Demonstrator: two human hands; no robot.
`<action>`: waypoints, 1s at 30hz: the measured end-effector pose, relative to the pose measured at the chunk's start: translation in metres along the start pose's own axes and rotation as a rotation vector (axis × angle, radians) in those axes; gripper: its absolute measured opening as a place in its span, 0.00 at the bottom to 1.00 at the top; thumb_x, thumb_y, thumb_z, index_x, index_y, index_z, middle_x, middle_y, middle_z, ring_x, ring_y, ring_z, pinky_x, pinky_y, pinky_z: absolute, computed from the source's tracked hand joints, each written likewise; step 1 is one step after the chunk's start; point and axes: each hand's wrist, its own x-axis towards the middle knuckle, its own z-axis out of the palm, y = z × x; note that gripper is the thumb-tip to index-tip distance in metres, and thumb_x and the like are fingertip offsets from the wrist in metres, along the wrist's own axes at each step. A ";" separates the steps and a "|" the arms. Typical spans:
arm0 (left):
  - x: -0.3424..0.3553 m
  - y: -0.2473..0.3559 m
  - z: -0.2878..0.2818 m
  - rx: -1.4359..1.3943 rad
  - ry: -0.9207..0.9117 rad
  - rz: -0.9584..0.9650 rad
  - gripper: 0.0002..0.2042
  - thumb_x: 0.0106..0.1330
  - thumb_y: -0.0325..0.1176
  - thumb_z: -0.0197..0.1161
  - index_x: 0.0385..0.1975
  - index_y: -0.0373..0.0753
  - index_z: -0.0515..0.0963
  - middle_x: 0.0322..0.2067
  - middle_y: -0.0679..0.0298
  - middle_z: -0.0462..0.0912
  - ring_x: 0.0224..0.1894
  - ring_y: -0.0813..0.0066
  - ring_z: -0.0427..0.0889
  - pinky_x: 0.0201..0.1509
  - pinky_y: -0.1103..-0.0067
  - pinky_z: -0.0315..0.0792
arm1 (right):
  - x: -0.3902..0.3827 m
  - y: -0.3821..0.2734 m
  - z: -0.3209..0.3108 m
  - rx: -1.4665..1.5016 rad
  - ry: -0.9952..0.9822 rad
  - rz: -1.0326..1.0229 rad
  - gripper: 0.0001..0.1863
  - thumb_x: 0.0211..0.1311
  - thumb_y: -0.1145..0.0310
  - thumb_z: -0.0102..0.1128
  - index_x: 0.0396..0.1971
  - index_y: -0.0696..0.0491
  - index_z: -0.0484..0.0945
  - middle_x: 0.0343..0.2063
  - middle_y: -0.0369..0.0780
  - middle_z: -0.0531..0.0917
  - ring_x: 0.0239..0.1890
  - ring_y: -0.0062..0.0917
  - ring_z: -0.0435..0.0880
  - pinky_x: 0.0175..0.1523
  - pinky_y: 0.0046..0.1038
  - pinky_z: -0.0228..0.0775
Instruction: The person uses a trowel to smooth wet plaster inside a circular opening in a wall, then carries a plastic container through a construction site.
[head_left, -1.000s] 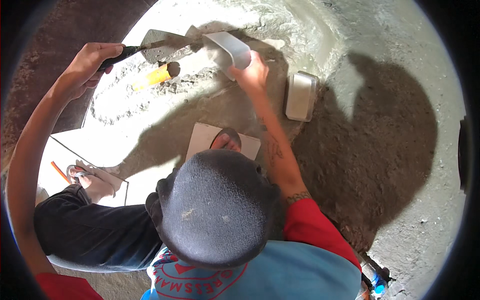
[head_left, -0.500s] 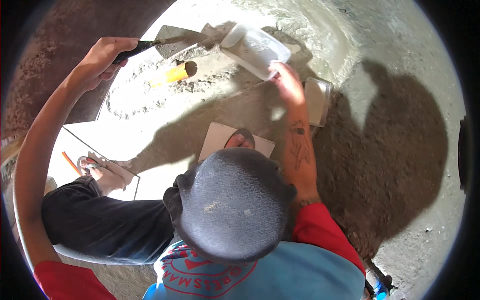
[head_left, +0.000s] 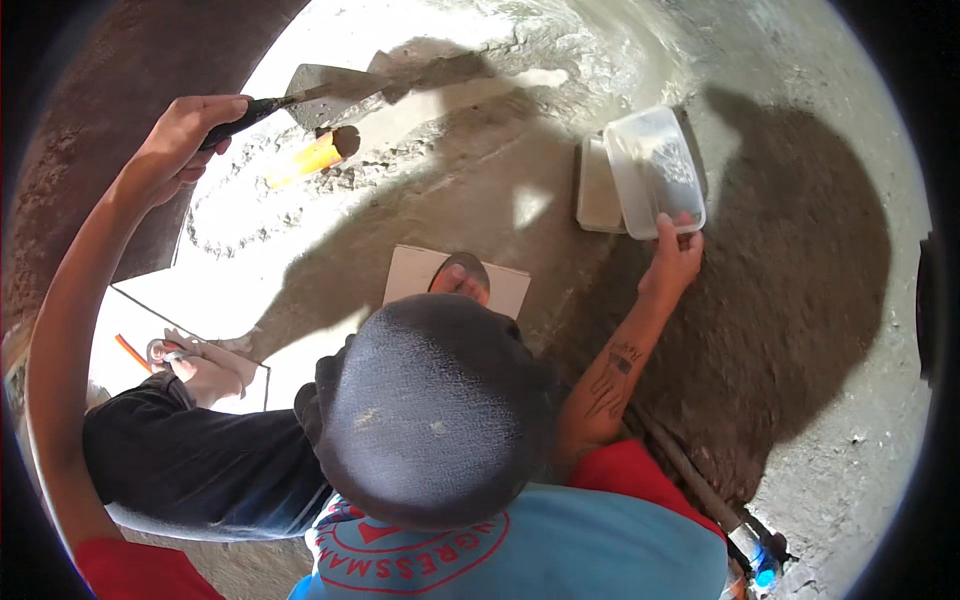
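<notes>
Item: grey cap on the person's head, nearest the camera, above a light-blue shirt with red sleeves.

Item: dark trousers, one leg bent out to the left.

Item: two feet in sandals, the left on pale, brightly lit flooring beside an orange strip, the right on a loose square tile.

Item: right hand, pinching the near end of a translucent rectangular tub between thumb and fingers; pale residue inside. Location: right of centre, over rough grey-brown ground.

Item: second tub, rectangular, on the ground, partly overlapped by the held one; whether they touch cannot be told.

Item: left hand, closed around the black handle of a trowel, its grey blade pointing right.

Item: orange tube, lying just below the blade in view, its dark open end facing right.

Item: dark brown panel, upper left, farther off.
</notes>
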 end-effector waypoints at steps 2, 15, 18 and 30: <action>-0.001 0.001 0.000 -0.007 -0.002 0.015 0.18 0.68 0.43 0.56 0.50 0.38 0.79 0.18 0.73 0.67 0.12 0.90 0.52 0.13 0.85 0.47 | -0.009 0.002 -0.006 -0.070 0.088 -0.064 0.27 0.55 0.67 0.68 0.52 0.62 0.72 0.49 0.41 0.76 0.43 0.22 0.78 0.46 0.27 0.72; -0.012 0.019 0.020 0.054 -0.042 0.098 0.19 0.69 0.43 0.56 0.50 0.35 0.79 0.17 0.75 0.67 0.12 0.92 0.55 0.13 0.87 0.49 | -0.048 0.005 0.005 -0.859 0.185 -0.488 0.36 0.37 0.68 0.77 0.51 0.58 0.72 0.45 0.43 0.73 0.44 0.34 0.74 0.50 0.36 0.71; -0.014 0.021 0.031 0.116 -0.042 0.176 0.19 0.71 0.42 0.56 0.52 0.34 0.79 0.17 0.74 0.70 0.12 0.91 0.60 0.13 0.87 0.51 | -0.053 0.003 0.012 -0.845 0.184 -0.488 0.37 0.34 0.70 0.78 0.50 0.58 0.71 0.48 0.45 0.70 0.52 0.41 0.71 0.55 0.41 0.68; 0.022 0.028 0.179 0.402 0.086 0.465 0.15 0.65 0.37 0.58 0.47 0.35 0.78 0.26 0.41 0.81 0.33 0.43 0.83 0.38 0.60 0.75 | -0.048 -0.002 0.022 -0.792 0.327 -0.538 0.36 0.42 0.61 0.77 0.50 0.60 0.69 0.49 0.47 0.69 0.52 0.39 0.70 0.54 0.41 0.68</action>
